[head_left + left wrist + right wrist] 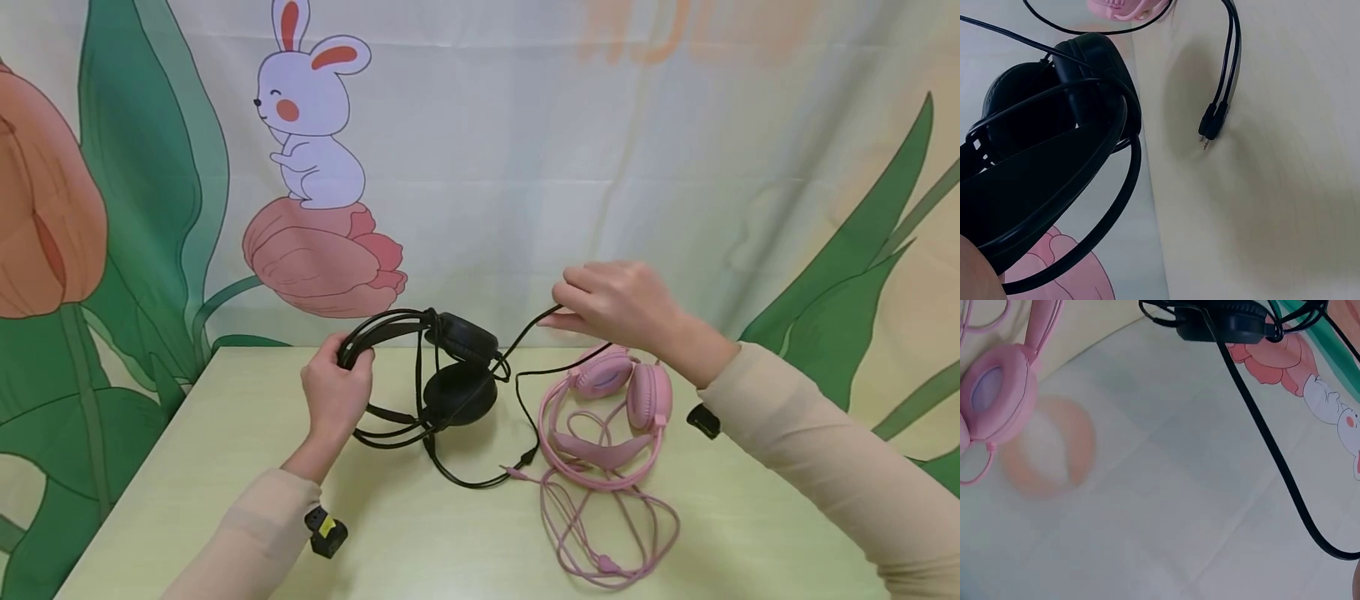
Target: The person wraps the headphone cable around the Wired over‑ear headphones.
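Note:
My left hand (pixel 337 392) grips the headband of a pair of black headphones (pixel 461 396), holding them up with the ear cups turned to the right. Between my right thumb and fingers is the black cable (pixel 1264 431) of these headphones; the right hand (pixel 618 304) is raised above the table's back edge. Part of the cable loops below the ear cups. In the left wrist view, two black plugs (pixel 1213 122) hang side by side. Only a sliver of each hand shows in its own wrist view.
Pink headphones (pixel 649 396) lie on the pale table (pixel 247 417), right of the black pair. Their pink cable is loosely coiled in front, with a pink slider (pixel 607 564) on it. A printed curtain (pixel 480 167) with a rabbit and tulips hangs behind the table.

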Demonstrator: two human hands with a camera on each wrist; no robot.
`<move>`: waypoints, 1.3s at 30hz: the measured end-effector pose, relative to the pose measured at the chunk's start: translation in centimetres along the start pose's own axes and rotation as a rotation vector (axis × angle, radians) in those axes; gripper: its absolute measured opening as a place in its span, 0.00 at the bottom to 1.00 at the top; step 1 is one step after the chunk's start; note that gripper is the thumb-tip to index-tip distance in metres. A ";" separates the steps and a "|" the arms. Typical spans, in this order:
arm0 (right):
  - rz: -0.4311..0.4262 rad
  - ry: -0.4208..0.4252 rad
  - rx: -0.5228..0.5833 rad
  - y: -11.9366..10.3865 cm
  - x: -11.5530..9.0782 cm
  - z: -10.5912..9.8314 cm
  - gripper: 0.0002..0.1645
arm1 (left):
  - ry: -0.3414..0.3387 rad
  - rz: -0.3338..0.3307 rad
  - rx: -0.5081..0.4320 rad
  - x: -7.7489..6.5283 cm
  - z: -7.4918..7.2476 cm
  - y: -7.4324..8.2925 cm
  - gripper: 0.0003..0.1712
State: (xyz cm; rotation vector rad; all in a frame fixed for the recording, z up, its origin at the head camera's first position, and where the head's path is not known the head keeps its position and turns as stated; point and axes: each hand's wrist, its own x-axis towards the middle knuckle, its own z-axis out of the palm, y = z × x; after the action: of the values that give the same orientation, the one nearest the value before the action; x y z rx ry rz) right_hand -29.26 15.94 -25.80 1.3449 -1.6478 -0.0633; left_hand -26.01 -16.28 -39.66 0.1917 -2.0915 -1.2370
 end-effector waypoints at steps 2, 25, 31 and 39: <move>-0.002 -0.001 -0.026 0.4 -0.1 0.1 0.24 | -0.021 0.008 0.002 0.0 -0.1 0.1 0.10; -0.112 -0.103 -0.051 3.2 2.3 0.4 0.17 | -0.313 0.134 0.131 0.2 -0.3 2.9 0.13; -0.054 -0.114 -0.057 3.7 2.5 0.7 0.19 | -0.361 0.180 0.112 0.0 -0.2 3.6 0.12; 0.014 -0.116 -0.062 4.8 1.8 1.5 0.18 | -0.395 0.244 0.034 -0.1 -0.3 4.4 0.10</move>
State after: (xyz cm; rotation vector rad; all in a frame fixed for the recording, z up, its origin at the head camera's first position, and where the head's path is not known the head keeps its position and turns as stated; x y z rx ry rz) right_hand -33.56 15.62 -22.70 1.3030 -1.7380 -0.1858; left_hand -24.78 -14.14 -36.05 -0.3106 -2.3832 -1.1601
